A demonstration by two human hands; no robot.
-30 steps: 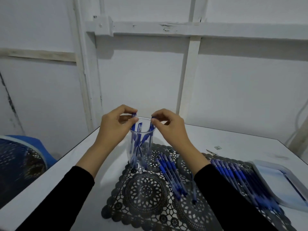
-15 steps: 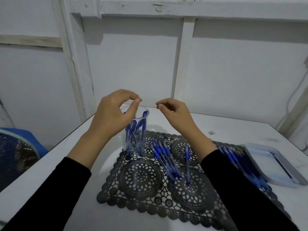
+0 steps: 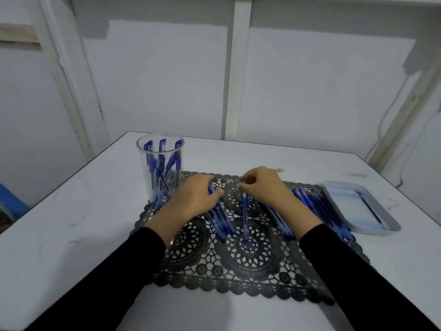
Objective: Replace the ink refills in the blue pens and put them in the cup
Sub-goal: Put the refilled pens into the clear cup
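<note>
Well, bare tabletop point(image 3: 71, 211) lies left of the cup point(image 3: 160, 163). Left grip point(image 3: 195, 197) curls round one of the pens point(image 3: 222, 223), I think; right grip point(image 3: 262, 187) curled, empty.

Bare, makeshift workroom — white-painted panel walls point(image 3: 167, 91) braced with timber battens point(image 3: 235, 68), plain white counter point(image 3: 71, 235), black lace mat point(image 3: 250, 259) and pale plastic tray point(image 3: 372, 231) on it

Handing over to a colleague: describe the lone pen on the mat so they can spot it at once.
On the white table lies a black lace mat, with a clear cup at its far-left corner. The lone pen lies mid-mat, running front to back. Unlike the bundle on its left and the row on its right, it touches no other pen.
</note>
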